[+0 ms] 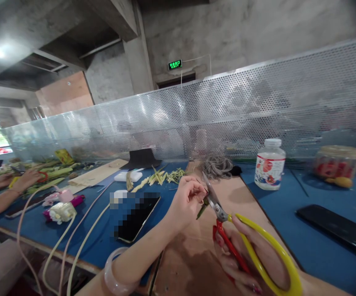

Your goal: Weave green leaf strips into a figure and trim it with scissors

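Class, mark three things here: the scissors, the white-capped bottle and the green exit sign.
Scissors (222, 215): head view, on the metal pivot.
White-capped bottle (270, 167): head view, on the printed label.
Green exit sign (175, 64): head view, on its lit face.

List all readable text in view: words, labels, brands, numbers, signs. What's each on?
"安全出口": green-lit exit sign on the wall, upper line.
"EXIT": same sign, lower line.
White-capped bottle: printed label, lettering too small to read.
Clear jar: red print, too blurred to read.
Yellow-and-red-handled scissors: no legible marking.
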Demonstrator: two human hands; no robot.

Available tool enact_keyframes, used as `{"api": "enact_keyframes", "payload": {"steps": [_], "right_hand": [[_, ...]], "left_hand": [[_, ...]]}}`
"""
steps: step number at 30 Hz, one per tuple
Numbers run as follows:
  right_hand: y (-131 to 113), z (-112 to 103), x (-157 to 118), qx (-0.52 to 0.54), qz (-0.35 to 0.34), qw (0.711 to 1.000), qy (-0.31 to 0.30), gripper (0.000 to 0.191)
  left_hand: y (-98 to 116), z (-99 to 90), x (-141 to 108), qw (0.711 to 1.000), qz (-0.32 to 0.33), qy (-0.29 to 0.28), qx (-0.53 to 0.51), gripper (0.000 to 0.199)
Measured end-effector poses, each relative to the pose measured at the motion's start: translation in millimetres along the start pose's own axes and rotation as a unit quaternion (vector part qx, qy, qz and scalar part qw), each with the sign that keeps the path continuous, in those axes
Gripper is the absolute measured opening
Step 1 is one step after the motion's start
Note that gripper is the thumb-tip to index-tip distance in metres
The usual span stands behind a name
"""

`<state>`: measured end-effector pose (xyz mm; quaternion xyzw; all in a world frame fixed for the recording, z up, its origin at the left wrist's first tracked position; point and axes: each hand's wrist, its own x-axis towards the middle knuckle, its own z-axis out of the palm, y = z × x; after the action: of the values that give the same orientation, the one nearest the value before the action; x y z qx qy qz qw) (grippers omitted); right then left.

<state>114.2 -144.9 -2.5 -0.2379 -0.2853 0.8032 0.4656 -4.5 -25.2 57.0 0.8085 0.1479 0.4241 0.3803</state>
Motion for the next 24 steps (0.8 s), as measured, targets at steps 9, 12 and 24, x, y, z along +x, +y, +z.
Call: {"api": "enact_keyframes", "payload": {"steps": [9, 12, 24], "right_hand": [[-4.5, 3.5, 0.9, 0.022, -0.014, 1.0, 0.012, 0.058], [-5.0, 3.2, 2.0, 0.032, -0.011, 0.999, 0.009, 0.061], [-11.5, 2.8, -1.6, 0.06, 0.0, 0.998, -0.01, 0.072]], "left_hand": [[-5.0, -0.5, 0.6, 1.0, -0.011, 0.017, -0.014, 0.009], [-8.2, -0.7, 0.5, 1.0, -0.012, 0.027, -0.009, 0.011], [-14.7, -2.6, 1.4, 0.987, -0.132, 0.062, -0.069, 0.032]]}}
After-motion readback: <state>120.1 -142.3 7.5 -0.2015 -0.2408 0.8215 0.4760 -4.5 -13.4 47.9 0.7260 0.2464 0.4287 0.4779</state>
